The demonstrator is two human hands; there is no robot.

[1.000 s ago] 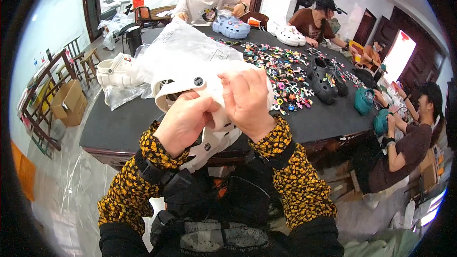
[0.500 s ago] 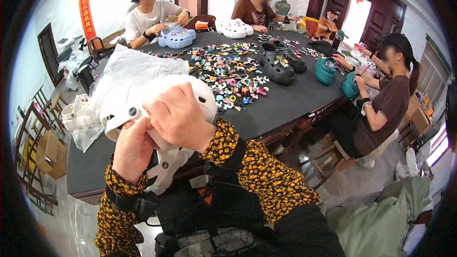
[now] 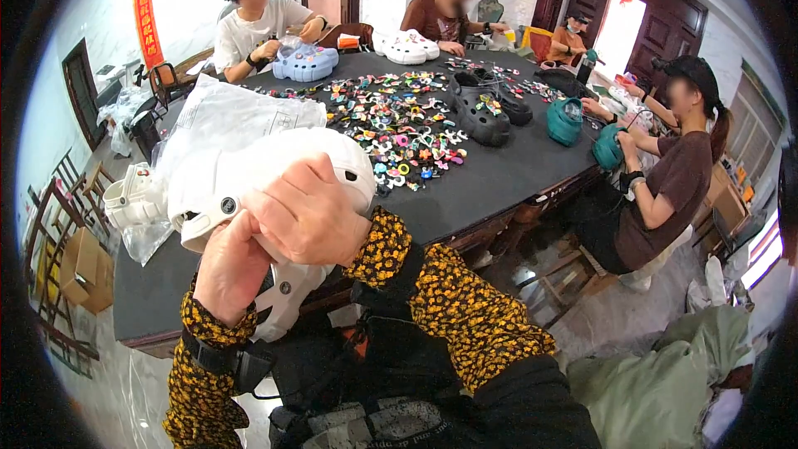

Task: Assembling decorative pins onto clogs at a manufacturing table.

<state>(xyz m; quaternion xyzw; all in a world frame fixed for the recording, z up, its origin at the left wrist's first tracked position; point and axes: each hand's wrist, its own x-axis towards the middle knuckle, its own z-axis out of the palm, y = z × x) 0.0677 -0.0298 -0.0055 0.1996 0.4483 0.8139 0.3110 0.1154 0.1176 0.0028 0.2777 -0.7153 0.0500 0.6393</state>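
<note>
I hold a white clog shoe [image 3: 274, 162] close to me, above the near edge of the dark table [image 3: 499, 175]. My left hand [image 3: 223, 266] grips its lower side by the heel strap, and a second white clog [image 3: 283, 308] hangs just below it. My right hand [image 3: 309, 214] is closed over the shoe's upper from the right, fingers pressing on its surface. Both sleeves are black with an orange flower print. What my fingertips pinch is hidden.
Several small colourful shoe charms [image 3: 399, 120] are spread across the table's middle, with black clogs [image 3: 482, 112], teal clogs [image 3: 565, 120], pale blue clogs [image 3: 306, 62] and more white clogs [image 3: 133, 199] by plastic bags [image 3: 224, 120]. Several people sit around the far and right sides. Wooden chairs stand left.
My view has swung right and the shoe has come closer and lower. My right hand has shifted from the front of the shoe to over its upper; my left stays underneath.
</note>
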